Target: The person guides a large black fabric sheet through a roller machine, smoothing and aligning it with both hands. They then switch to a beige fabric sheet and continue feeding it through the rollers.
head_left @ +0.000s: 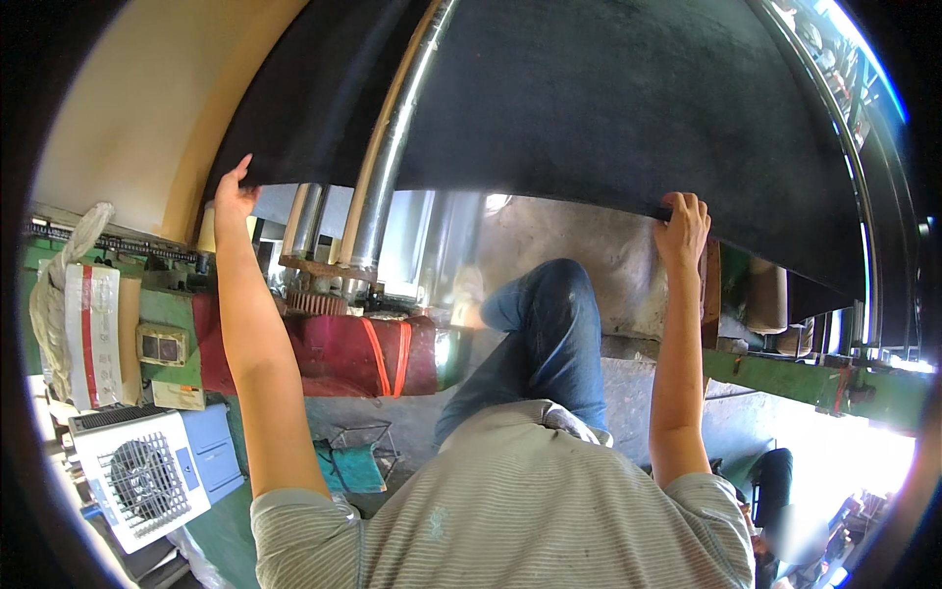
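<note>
A wide black sheet (608, 98) stretches across the upper part of the head view, its near edge running between my two hands. At the left, my left hand (235, 193) is closed at that edge, one finger pointing up along the sheet; part of its grip is hidden. Farther right, my right hand (684, 231) has its fingers curled over the same edge and grips it. Both arms are stretched forward. A shiny metal roller (397, 133) crosses the sheet nearer my left hand, with a shorter metal bar (306, 218) beside it.
Below the rollers sits a gear (314, 302) by a dark red cover (329, 358) with orange bands. Green machine rails (785, 381) run on both sides. A thin metal bar (852, 157) curves at the right. A white fan unit (142, 476) stands lower left.
</note>
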Motion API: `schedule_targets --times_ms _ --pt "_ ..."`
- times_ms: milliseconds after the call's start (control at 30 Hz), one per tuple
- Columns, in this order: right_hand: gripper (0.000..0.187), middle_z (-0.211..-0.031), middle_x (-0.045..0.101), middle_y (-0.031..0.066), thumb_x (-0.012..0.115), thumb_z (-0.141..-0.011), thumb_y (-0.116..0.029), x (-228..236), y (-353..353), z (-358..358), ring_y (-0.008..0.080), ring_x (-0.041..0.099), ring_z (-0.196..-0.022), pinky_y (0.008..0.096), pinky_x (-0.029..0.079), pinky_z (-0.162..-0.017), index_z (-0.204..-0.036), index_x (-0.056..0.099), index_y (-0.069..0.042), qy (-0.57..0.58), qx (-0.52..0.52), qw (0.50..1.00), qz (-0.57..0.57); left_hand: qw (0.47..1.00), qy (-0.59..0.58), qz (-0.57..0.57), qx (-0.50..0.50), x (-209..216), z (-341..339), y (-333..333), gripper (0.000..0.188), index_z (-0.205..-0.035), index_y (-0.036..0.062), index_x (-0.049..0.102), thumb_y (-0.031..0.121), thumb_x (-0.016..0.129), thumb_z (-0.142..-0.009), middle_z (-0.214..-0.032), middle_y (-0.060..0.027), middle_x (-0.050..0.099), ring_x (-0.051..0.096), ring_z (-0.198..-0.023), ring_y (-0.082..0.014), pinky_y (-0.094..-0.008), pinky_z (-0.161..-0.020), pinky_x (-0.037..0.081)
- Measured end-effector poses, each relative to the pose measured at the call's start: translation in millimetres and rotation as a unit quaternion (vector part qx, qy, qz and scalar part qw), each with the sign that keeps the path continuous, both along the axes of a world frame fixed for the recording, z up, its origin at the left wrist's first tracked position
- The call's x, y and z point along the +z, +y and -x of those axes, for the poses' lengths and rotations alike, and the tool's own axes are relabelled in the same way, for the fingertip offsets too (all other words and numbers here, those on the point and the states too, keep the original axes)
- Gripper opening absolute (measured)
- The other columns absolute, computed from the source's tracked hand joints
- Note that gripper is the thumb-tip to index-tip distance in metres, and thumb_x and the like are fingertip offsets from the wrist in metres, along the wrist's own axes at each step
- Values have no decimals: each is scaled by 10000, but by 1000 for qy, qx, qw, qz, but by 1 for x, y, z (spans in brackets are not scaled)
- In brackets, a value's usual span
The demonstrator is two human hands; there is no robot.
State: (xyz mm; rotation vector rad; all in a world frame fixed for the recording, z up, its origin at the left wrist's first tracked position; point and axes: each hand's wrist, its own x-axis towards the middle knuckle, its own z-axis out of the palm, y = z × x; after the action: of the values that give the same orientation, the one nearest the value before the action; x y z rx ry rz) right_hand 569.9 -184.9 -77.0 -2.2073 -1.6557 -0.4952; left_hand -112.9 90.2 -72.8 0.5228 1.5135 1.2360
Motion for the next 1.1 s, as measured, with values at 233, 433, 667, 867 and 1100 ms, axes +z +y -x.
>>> schedule_targets --times_ms 233,433,667,867,1100 --pt "179 -858 615 99 597 -677 -23 -40 -16 34 276 567 -905 391 425 -781 -854 614 -48 52 57 994 83 969 -22 -38 243 -4 35 3 281 -1104 101 594 96 387 -915 -1085 -34 654 542 -892 -199 -362 -706 456" --pt "175 -847 592 135 560 -674 6 -42 -23 68 322 551 -871 418 424 -776 -845 567 -29 116 134 981 79 929 -37 -40 365 4 17 -3 225 -1119 41 519 108 422 -928 -1136 0 645 570 -909 -246 -415 -693 475" --pt "168 -859 582 158 546 -682 8 -49 -5 102 342 554 -864 432 437 -769 -847 549 -22 123 192 968 105 994 -34 35 95 3 -1 1 290 -1051 184 660 60 488 -854 -1054 -50 625 561 -871 -258 -393 -690 468" --pt "186 -832 517 129 583 -660 9 -26 6 118 333 515 -852 422 430 -758 -832 537 -43 177 287 941 39 987 -22 14 161 -4 36 -2 373 -1030 180 668 39 354 -885 -1015 -39 627 561 -866 -204 -360 -683 476" --pt "338 -965 579 112 621 -592 37 -9 10 34 338 538 -947 400 447 -847 -908 592 -78 85 58 994 33 998 -24 -29 -43 5 1 -5 318 -1119 215 666 138 486 -870 -1356 -32 334 434 -974 -224 -357 -832 451"
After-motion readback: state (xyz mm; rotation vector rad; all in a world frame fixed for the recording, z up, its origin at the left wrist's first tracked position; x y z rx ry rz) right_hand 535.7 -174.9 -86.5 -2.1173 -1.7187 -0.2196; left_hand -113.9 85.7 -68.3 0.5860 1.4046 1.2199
